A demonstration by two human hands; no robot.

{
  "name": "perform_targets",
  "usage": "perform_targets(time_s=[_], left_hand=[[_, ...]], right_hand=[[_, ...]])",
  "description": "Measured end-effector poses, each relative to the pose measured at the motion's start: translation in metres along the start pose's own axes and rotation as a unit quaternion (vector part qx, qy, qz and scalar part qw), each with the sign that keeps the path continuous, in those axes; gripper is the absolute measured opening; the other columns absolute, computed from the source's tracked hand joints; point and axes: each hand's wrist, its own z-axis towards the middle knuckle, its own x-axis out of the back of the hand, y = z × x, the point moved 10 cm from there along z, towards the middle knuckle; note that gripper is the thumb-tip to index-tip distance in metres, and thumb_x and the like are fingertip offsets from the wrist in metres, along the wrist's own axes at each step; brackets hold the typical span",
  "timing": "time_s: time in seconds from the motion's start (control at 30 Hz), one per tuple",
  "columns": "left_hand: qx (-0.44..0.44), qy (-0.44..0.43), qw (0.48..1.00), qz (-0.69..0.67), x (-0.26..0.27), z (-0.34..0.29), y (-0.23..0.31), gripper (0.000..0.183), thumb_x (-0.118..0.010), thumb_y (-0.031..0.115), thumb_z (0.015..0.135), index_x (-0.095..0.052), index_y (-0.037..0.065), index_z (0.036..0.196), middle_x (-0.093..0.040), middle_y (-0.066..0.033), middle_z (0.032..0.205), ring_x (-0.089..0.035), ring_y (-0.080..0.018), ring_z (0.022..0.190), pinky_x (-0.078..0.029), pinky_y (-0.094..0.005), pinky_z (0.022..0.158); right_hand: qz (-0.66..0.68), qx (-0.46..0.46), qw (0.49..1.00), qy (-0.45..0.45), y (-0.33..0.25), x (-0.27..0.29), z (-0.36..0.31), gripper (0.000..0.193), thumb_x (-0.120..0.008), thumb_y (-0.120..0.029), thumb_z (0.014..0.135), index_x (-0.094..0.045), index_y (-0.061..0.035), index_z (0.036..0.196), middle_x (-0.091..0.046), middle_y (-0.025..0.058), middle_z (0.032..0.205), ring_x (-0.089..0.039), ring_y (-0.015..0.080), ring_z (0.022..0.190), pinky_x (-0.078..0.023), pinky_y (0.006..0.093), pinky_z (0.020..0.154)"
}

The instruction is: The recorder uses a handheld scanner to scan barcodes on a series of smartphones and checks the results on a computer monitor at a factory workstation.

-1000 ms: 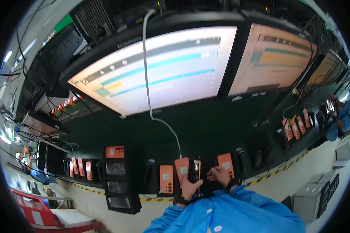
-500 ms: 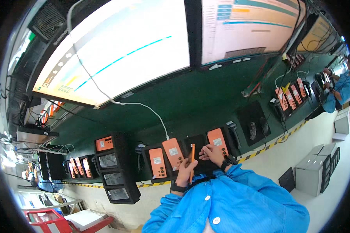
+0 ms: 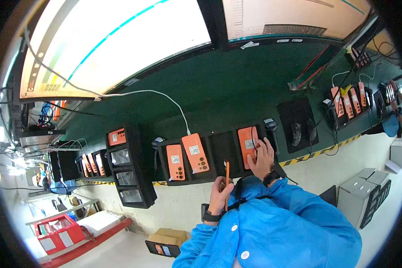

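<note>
Head view: left hand [image 3: 219, 192] clasps one orange phone [image 3: 228, 170], edge-on, by the near rim of the black tray [image 3: 222, 146]; three phones [image 3: 175, 161] lie inside, the right hand [image 3: 261, 160] on the rightmost [image 3: 247, 140], whether grasping I cannot tell; one white cable [image 3: 165, 95] runs to the middle one

No words or numbers can be read. White labels [image 3: 194, 149] sit on the backs of orange phones [image 3: 197, 158], their print too small; the lines on the left screen [image 3: 138, 49] and the right screen [image 3: 290, 18] are illegible too.
</note>
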Motion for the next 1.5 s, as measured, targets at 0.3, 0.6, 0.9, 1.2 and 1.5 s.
perform_targets(time_s=[0.3, 0.6, 0.9, 1.2, 1.5], left_hand=[[-0.161, -0.053, 0.983, 0.066, 0.015, -0.041, 0.073, 0.072, -0.069, 0.063, 0.069, -0.046, 0.004, 0.103, -0.047, 0.0009, 0.081, -0.043, -0.0065, 0.074, -0.034, -0.0223, 0.064], [-0.225, -0.125, 0.966, -0.034, 0.031, -0.089, 0.094, 0.087, -0.077, 0.068, 0.054, -0.047, -0.001, 0.099, -0.053, 0.0011, 0.075, -0.048, -0.0055, 0.063, -0.037, -0.0184, 0.055], [-0.279, -0.133, 0.951, 0.008, 0.042, -0.097, 0.085, 0.087, -0.083, 0.062, 0.045, -0.049, -0.001, 0.094, -0.055, -0.0004, 0.07, -0.051, -0.0054, 0.057, -0.039, -0.0187, 0.05], [-0.402, -0.126, 0.906, 0.033, 0.038, -0.102, 0.106, 0.088, -0.084, 0.066, 0.039, -0.047, 0.002, 0.087, -0.042, 0.0001, 0.061, -0.038, -0.0093, 0.051, -0.029, -0.0241, 0.046], [-0.468, -0.175, 0.862, 0.084, 0.023, -0.111, 0.13, 0.084, -0.08, 0.071, 0.041, -0.048, 0.003, 0.078, -0.044, 0.0004, 0.059, -0.042, -0.0116, 0.045, -0.03, -0.0245, 0.04]], right_hand=[[-0.049, 0.011, 0.998, 0.033, -0.01, -0.004, -0.004, 0.028, -0.062, -0.017, 0.074, -0.05, -0.0023, 0.095, -0.047, 0.0128, 0.125, -0.036, 0.0397, 0.125, -0.033, 0.0509, 0.099], [-0.104, 0.043, 0.993, 0.018, -0.019, -0.02, -0.006, 0.03, -0.059, -0.017, 0.079, -0.052, 0.0001, 0.103, -0.048, 0.0148, 0.123, -0.037, 0.0415, 0.123, -0.034, 0.0495, 0.098], [-0.138, 0.053, 0.989, 0.014, -0.019, -0.03, -0.006, 0.023, -0.058, -0.017, 0.079, -0.053, -0.001, 0.094, -0.047, 0.0155, 0.124, -0.037, 0.043, 0.121, -0.033, 0.0506, 0.099], [-0.159, 0.031, 0.987, 0.014, -0.011, -0.029, -0.006, 0.032, -0.059, -0.02, 0.076, -0.053, 0.0004, 0.101, -0.044, 0.0138, 0.126, -0.036, 0.0401, 0.123, -0.035, 0.049, 0.098], [-0.124, 0.027, 0.992, 0.021, -0.013, -0.025, -0.006, 0.029, -0.059, -0.015, 0.076, -0.053, 0.0018, 0.098, -0.045, 0.0172, 0.123, -0.035, 0.0423, 0.122, -0.033, 0.0502, 0.1]])
